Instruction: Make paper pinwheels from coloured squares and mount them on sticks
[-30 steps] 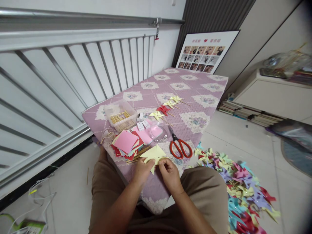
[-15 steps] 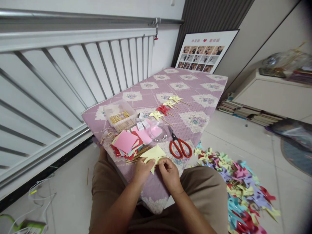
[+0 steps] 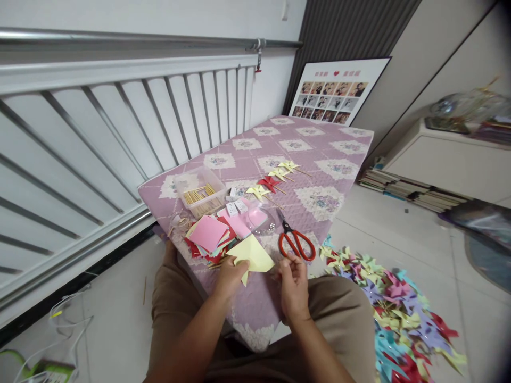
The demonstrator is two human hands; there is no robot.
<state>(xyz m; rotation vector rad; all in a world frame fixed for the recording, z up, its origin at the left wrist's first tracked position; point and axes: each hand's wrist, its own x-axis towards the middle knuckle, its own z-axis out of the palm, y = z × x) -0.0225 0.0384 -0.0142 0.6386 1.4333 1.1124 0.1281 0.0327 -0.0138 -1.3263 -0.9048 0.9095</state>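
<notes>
My left hand (image 3: 230, 277) pinches a pale yellow paper sheet (image 3: 252, 253) by its near left side, with one corner folded over under the thumb. Just right of the sheet, my right hand (image 3: 294, 284) is closed with its fingertips together; anything between them is too small to tell. Red-handled scissors (image 3: 296, 243) lie beyond my right hand, blades pointing away. Left of the sheet is a stack of coloured paper squares (image 3: 208, 234), pink on top. A clear round dish (image 3: 261, 219) with small shiny bits sits beyond the sheet.
A plastic box (image 3: 200, 192) holds thin wooden sticks. Finished paper pinwheels (image 3: 268, 183), yellow and red, lie in a row on the patterned tablecloth (image 3: 335, 143). Many colourful pinwheels (image 3: 399, 303) are heaped on the floor at right. A white radiator (image 3: 131, 122) flanks the table's left.
My right hand has come off the yellow paper and moved right. My left hand still holds the sheet, which now shows more of its surface. The view has tilted slightly.
</notes>
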